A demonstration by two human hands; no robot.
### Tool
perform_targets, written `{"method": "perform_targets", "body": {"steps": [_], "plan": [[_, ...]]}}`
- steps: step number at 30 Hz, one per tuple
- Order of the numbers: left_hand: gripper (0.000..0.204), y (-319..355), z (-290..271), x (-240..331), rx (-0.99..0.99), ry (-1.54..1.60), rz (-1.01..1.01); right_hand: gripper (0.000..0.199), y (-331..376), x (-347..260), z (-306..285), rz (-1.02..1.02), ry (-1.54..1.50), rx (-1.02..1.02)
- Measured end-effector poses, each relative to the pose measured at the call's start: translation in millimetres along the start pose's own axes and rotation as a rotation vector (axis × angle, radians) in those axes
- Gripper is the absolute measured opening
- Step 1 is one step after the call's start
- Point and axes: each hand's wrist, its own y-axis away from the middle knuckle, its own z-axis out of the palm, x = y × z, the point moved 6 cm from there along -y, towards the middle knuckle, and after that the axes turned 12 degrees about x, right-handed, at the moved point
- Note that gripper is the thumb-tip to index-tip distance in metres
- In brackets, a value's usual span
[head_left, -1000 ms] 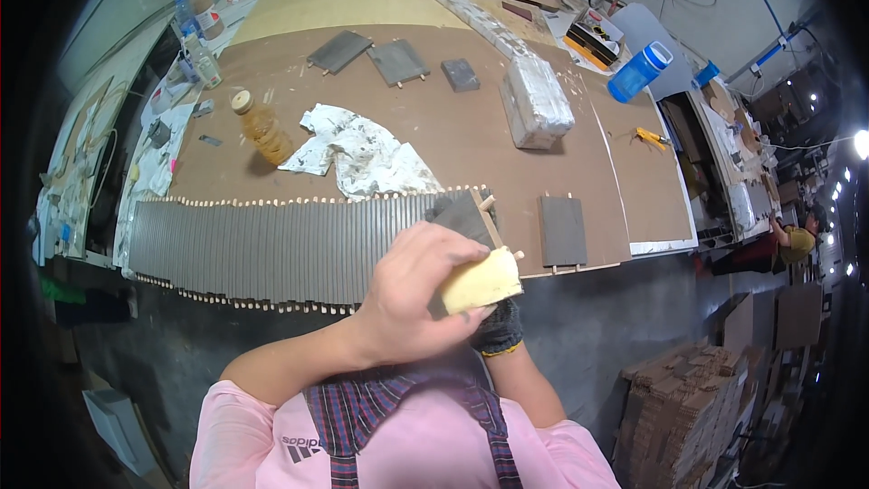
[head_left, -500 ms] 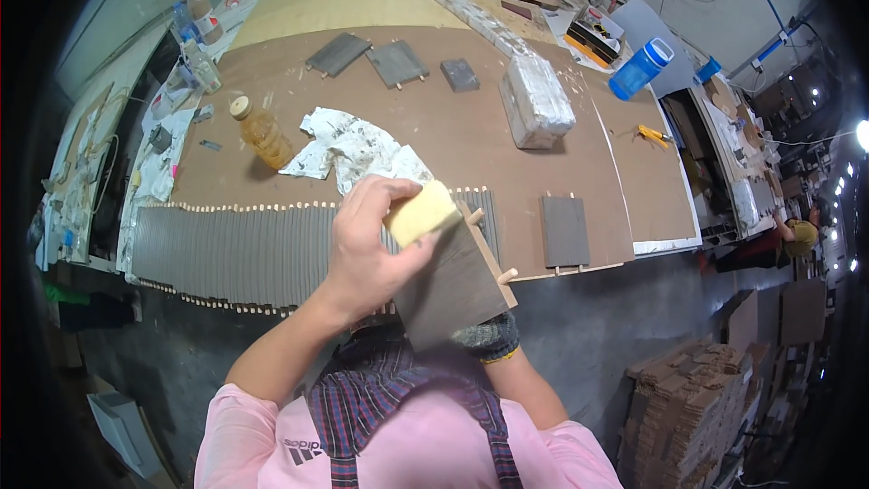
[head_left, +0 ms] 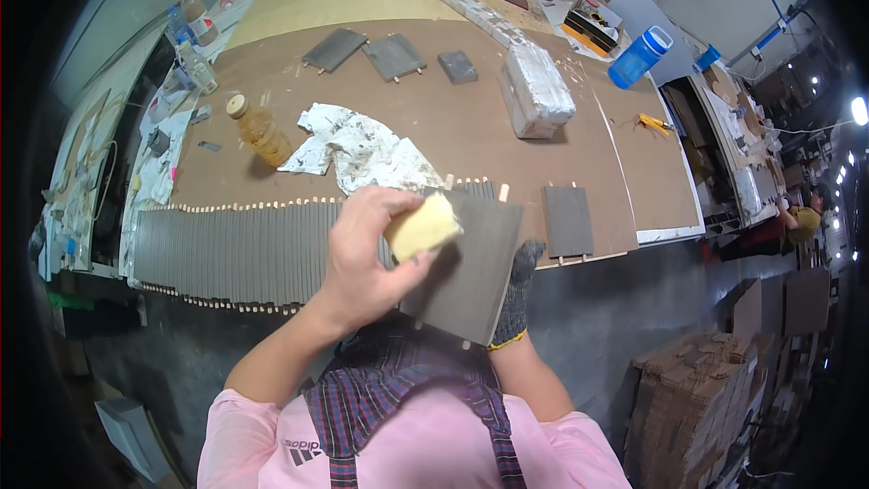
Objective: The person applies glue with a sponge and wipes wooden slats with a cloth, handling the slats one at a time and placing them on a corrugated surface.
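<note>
One board, held at bench edge, seems mid-wiping: left hand clamped on sponge at its 10 o'clock; gloved right hand at 4 o'clock, grip hidden. Board row at 9 probably done; single board at 2, board pair at 11 perhaps left.

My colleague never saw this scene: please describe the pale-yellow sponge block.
At the near edge of the brown table, find the bare left hand. It holds the pale-yellow sponge block, set apart by colour from the flat grey panel behind it.
</note>
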Motion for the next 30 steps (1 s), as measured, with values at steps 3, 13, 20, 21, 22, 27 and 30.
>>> {"method": "perform_targets", "body": {"steps": [3, 13, 20, 21, 22, 27, 30], "plan": [[0.044, 11.2, 5.6, 11.3, -0.105, -0.003, 0.041, 0.096, -4.0, 2.3, 0.2, 0.048, -0.024, 0.031], [0.046, -26.6, 27.0, 16.8, -0.072, -0.085, 0.198, 0.063, -14.0, 17.2, 6.6, -0.380, 0.759, 0.008], [0.048, 3.8, 12.6, 49.7, -0.422, 0.166, 0.333, 0.048, -22.7, 23.1, -64.4, -0.199, 0.827, -0.033], [0.048, -1.0, 12.0, 45.0, -0.378, 0.110, 0.306, 0.049, -25.3, 24.1, -71.5, -0.160, 0.858, 0.007], [0.048, -6.9, 15.1, 36.5, -0.348, 0.044, 0.241, 0.050, -25.4, 21.6, -68.3, -0.271, 0.944, -0.036], [0.045, -4.4, 27.7, 31.0, -0.244, 0.039, 0.260, 0.055, -33.2, 2.4, -43.5, -0.296, 0.770, -0.049], [0.047, 32.3, 21.6, 41.1, -0.453, 0.148, 0.295, 0.055, -38.9, -11.7, -25.9, -0.188, 0.446, 0.012]]}}
